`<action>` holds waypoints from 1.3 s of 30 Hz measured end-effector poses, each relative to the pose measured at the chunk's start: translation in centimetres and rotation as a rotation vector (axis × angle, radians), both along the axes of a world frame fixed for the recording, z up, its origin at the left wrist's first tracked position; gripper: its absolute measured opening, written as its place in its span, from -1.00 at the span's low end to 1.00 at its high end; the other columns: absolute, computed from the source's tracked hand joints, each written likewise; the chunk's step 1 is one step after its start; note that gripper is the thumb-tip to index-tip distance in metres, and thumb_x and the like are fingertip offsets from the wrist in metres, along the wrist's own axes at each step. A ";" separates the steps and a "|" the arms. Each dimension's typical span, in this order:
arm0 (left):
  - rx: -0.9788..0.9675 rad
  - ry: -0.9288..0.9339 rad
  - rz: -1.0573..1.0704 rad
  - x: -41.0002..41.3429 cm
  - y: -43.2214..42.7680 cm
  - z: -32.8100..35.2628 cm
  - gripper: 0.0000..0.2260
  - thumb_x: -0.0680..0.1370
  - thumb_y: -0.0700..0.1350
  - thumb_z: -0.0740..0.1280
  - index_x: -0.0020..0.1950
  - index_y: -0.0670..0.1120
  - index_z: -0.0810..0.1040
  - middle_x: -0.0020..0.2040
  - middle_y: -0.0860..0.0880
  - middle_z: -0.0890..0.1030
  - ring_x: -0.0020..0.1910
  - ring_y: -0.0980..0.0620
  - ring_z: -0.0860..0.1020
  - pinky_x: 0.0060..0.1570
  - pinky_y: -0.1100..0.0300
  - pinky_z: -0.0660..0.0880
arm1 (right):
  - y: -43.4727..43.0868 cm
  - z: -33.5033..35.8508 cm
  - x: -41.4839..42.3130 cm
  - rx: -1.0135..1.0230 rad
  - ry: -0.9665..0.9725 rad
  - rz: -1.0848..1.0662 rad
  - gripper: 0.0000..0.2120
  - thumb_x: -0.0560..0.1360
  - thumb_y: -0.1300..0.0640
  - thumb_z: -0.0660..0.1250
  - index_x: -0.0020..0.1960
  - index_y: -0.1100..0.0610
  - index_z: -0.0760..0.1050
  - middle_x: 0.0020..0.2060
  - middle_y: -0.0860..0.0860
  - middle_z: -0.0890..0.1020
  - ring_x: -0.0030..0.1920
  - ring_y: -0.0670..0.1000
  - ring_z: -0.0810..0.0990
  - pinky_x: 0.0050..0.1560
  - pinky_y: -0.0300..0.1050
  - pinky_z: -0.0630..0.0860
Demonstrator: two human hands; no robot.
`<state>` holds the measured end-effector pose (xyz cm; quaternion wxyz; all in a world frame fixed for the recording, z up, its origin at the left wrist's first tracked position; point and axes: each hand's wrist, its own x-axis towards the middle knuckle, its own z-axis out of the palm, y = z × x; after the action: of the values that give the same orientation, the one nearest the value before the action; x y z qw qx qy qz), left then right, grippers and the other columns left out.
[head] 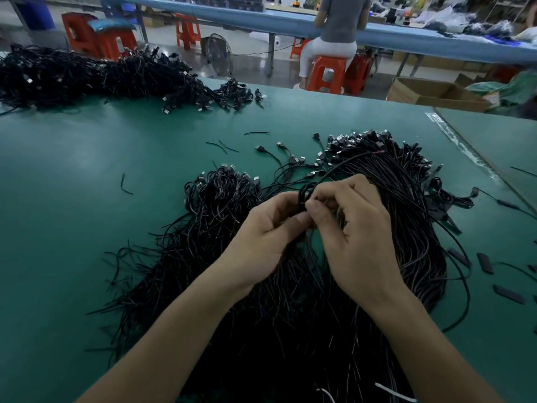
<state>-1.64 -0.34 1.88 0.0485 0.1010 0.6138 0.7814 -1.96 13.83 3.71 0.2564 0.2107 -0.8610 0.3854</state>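
A coiled black cable (305,196) is pinched upright between the left hand (268,228) and right hand (353,228), above the cable pile (392,199).

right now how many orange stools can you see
6 stools: two at far left, one right of them, one behind the seated person's legs, one under that person, one beside it. Others may be hidden.

I see a second heap of black cables (87,74) at the far left of the green table (72,228); beyond it, orange stools (327,74), a cardboard box (430,93) and a person (340,21) seated at a blue bench (232,13)
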 end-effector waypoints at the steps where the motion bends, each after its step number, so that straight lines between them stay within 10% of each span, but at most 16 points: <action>1: -0.192 0.107 0.090 -0.2 -0.1 -0.1 -0.80 0.59 -0.19 0.33 0.20 -0.11 0.59 0.07 -0.02 0.64 0.12 0.06 0.60 0.17 0.13 0.56 | -0.1 -0.1 0.0 -0.083 -0.058 0.037 -0.96 0.55 0.18 0.35 -0.06 0.07 0.56 -0.12 -0.11 0.48 -0.09 -0.14 0.46 -0.06 -0.38 0.36; 4: -0.641 0.333 0.426 -0.4 -0.8 -0.6 -0.73 0.46 0.07 0.45 0.13 0.07 0.63 0.00 0.07 0.51 0.04 0.24 0.48 0.08 0.32 0.46 | -0.1 -0.2 -0.1 -0.215 -0.136 0.083 -0.89 0.55 0.22 0.38 -0.06 0.01 0.56 -0.12 -0.17 0.50 -0.12 -0.18 0.52 -0.16 -0.43 0.38; 8: -0.621 0.338 0.520 -0.3 -1.3 -0.8 -0.78 0.49 0.06 0.49 0.11 0.11 0.60 -0.40 0.06 0.55 -0.46 0.24 0.45 -0.40 0.45 0.35 | -0.4 -0.2 0.0 -0.293 -0.135 0.102 -0.89 0.54 0.19 0.39 -0.06 -0.02 0.57 -0.13 -0.15 0.54 -0.12 -0.13 0.56 -0.17 -0.44 0.41; 14: -0.010 0.069 0.225 -0.4 -0.8 0.3 -0.70 0.62 -0.33 0.26 0.20 0.00 0.59 -0.09 -0.08 0.73 -0.08 0.04 0.69 -0.06 0.23 0.59 | -1.1 -0.6 0.1 -0.502 -0.270 0.155 -0.83 0.52 0.25 0.40 -0.11 -0.03 0.59 -0.13 0.02 0.64 -0.10 -0.08 0.63 -0.11 -0.33 0.52; 18: 0.332 0.077 0.087 -0.1 -1.2 1.3 -0.67 0.60 -0.21 0.09 0.26 -0.04 0.55 0.09 -0.20 0.69 0.07 -0.05 0.67 -0.04 0.22 0.58 | -1.3 -0.9 0.1 -0.627 -0.411 0.244 -0.94 0.53 0.21 0.37 -0.11 0.12 0.60 -0.26 -0.04 0.63 -0.22 -0.11 0.56 -0.17 -0.22 0.51; 23: 0.170 0.287 0.156 0.2 -0.9 0.8 -0.77 0.64 -0.11 0.17 0.02 0.07 0.62 -0.08 0.05 0.70 -0.01 0.05 0.63 0.05 0.20 0.52 | -1.0 -0.9 0.1 -0.595 -0.540 0.378 -0.87 0.54 0.20 0.37 0.06 0.10 0.65 -0.09 0.00 0.71 0.00 -0.07 0.66 0.04 -0.23 0.55; 27: -0.185 0.452 0.261 0.2 -1.4 -0.1 -0.86 0.50 -0.18 0.46 -0.06 0.05 0.58 -0.10 0.06 0.64 -0.17 0.20 0.55 -0.15 0.38 0.45 | -0.5 -0.4 -0.6 -0.564 -0.490 0.207 -0.93 0.52 0.15 0.41 -0.14 0.07 0.63 -0.28 -0.03 0.64 -0.23 -0.08 0.56 -0.16 -0.19 0.52; 32: -0.425 0.322 0.307 -0.1 -1.3 -1.2 -0.71 0.43 0.02 0.55 -0.03 0.12 0.45 -0.29 0.12 0.50 -0.40 0.21 0.39 -0.40 0.36 0.35 | -0.7 -0.3 -0.4 -0.396 -0.288 0.076 -0.87 0.53 0.19 0.42 -0.14 -0.03 0.59 -0.21 -0.03 0.63 -0.21 -0.05 0.61 -0.17 -0.25 0.52; 36: -0.352 0.173 0.236 -0.1 -0.6 -1.6 -0.74 0.47 0.13 0.42 -0.01 0.04 0.43 -0.33 -0.02 0.65 -0.45 0.07 0.57 -0.42 0.25 0.49 | -1.4 0.3 0.1 -0.296 -0.171 0.081 -0.84 0.53 0.20 0.41 -0.10 -0.06 0.56 -0.15 -0.11 0.58 -0.12 -0.09 0.59 -0.13 -0.37 0.47; 39: -0.147 0.122 0.310 -0.3 -0.4 -1.4 -0.79 0.54 -0.16 0.44 0.01 -0.06 0.41 -0.33 -0.08 0.67 -0.42 0.04 0.62 -0.38 0.26 0.52 | -1.5 0.3 0.5 -0.302 -0.158 0.095 -0.85 0.51 0.21 0.43 -0.09 -0.05 0.58 -0.13 -0.09 0.60 -0.08 -0.10 0.57 -0.13 -0.36 0.48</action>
<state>-1.93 -0.75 0.47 -0.1024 0.0487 0.6794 0.7250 -1.47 12.30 4.05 0.1982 0.1796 -0.7998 0.5374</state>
